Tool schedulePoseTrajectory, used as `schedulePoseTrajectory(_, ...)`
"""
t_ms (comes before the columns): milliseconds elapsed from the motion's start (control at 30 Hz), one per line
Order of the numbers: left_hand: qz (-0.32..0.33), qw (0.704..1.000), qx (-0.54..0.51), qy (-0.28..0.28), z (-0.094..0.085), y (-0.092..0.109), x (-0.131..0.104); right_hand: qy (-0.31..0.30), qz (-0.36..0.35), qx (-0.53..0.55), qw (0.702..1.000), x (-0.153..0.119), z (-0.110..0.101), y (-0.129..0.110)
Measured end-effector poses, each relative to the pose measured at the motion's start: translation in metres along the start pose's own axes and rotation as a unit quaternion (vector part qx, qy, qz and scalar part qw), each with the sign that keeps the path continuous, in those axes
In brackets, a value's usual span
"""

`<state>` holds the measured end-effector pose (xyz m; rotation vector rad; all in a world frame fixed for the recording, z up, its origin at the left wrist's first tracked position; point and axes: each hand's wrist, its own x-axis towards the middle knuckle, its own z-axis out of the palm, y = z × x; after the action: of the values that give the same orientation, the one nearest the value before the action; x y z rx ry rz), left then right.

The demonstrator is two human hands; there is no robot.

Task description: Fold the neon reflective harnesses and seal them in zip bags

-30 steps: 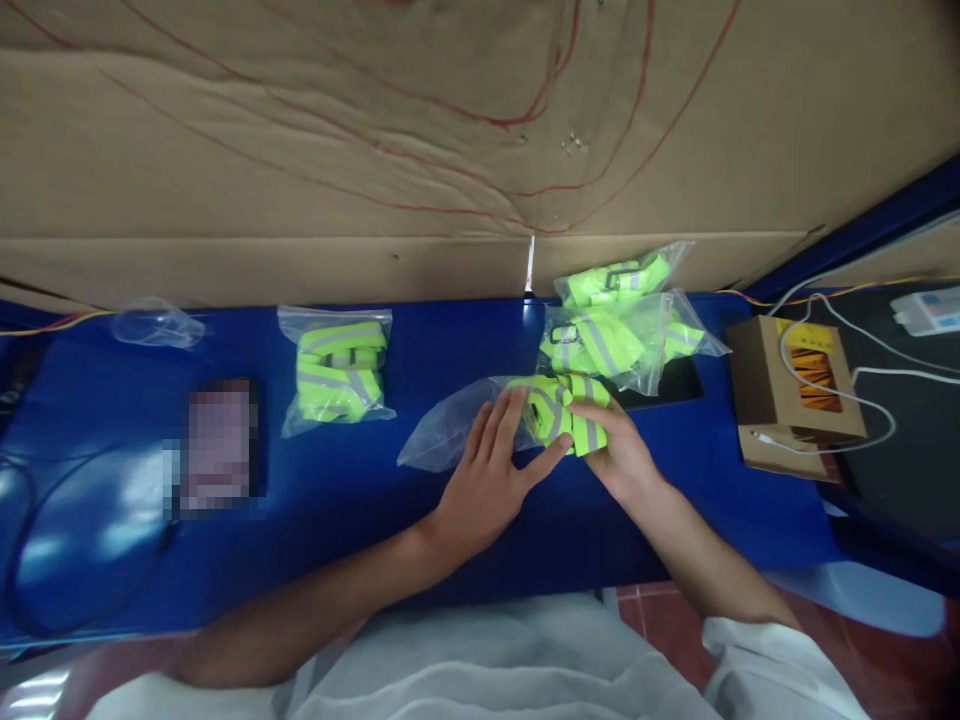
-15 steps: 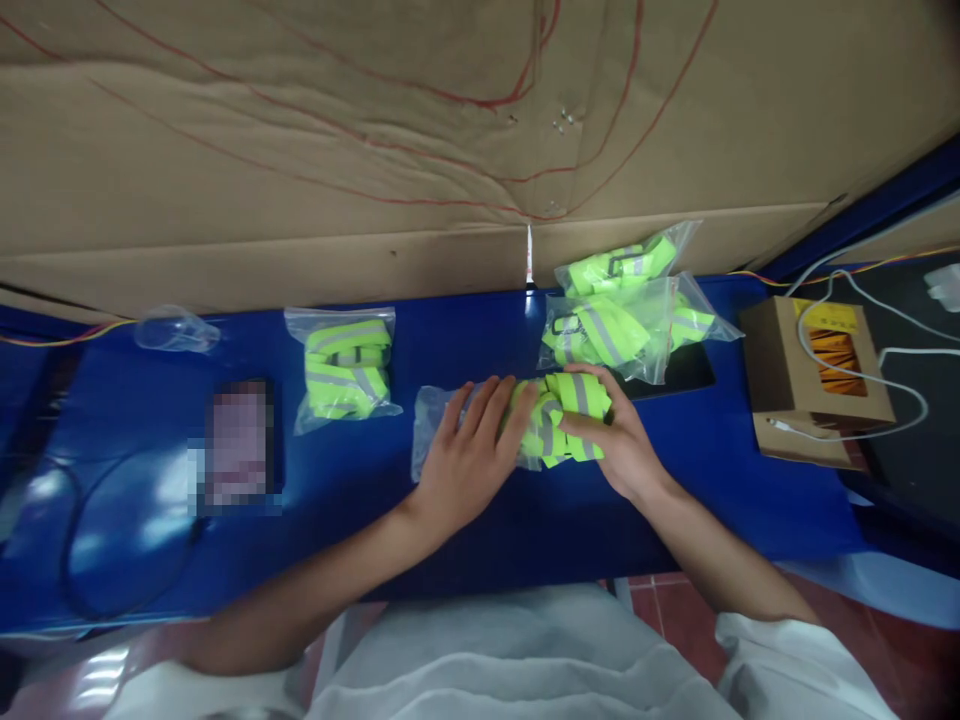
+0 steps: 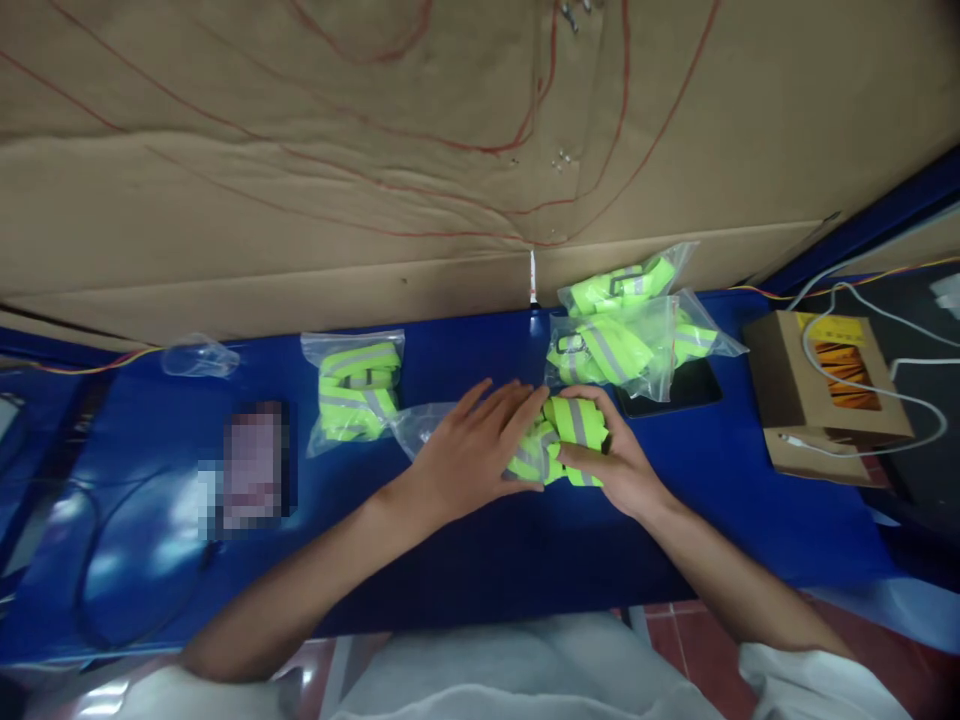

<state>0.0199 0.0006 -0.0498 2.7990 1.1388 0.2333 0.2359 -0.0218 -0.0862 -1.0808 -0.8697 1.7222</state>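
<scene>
In the head view, a bundle of folded neon-yellow reflective strap with grey stripes lies between my hands. My right hand grips its right end, thumb across the front and fingers behind. A clear plastic bag sticks out to the left from under my left hand. That hand curves over the bag and the bundle's left end, fingers stretched toward the right hand and thumb lower down. Clear plastic seems to cover the bundle's left part; the bag's mouth is hidden.
A bagged strap lies left on the blue table. Several bagged straps pile up back right, partly over a dark flat device. A cardboard box with a white cable stands right. A pixelated object lies left.
The whole view has shifted slightly, so the table sits lower. My left hand has moved a little rightward over the bundle, covering more of it. My right hand keeps its grip.
</scene>
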Motion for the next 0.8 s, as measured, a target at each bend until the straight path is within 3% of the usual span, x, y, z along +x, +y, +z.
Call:
schedulePoseTrajectory(200,-0.094,0.983,-0.151,-0.047,0.013,0.001,0.007,0.04,-0.015,0.022,0.999,0.002,0.0,0.001)
schedulePoseTrajectory(333,-0.153,0.93,-0.316,-0.111,0.008,-0.004,0.009,0.031,-0.062,-0.045,0.997,0.001,-0.001,0.0)
schedulePoseTrajectory(433,-0.179,0.874,-0.432,-0.129,0.009,-0.009,0.009,0.026,-0.097,-0.122,0.987,0.0,-0.002,-0.004)
schedulePoseTrajectory(567,-0.157,0.734,-0.635,-0.18,0.019,-0.012,0.007,-0.004,-0.082,-0.155,0.984,-0.001,0.001,-0.009)
schedulePoseTrajectory(633,-0.158,0.69,-0.681,-0.188,0.024,-0.01,0.006,0.007,-0.07,-0.148,0.986,-0.001,0.004,-0.007)
schedulePoseTrajectory(700,-0.178,0.716,-0.657,-0.152,0.027,-0.006,0.007,0.039,-0.064,-0.132,0.988,-0.001,0.008,-0.003)
schedulePoseTrajectory(800,-0.193,0.828,-0.519,-0.088,0.029,0.001,0.008,0.07,-0.034,-0.072,0.994,0.001,0.011,0.006)
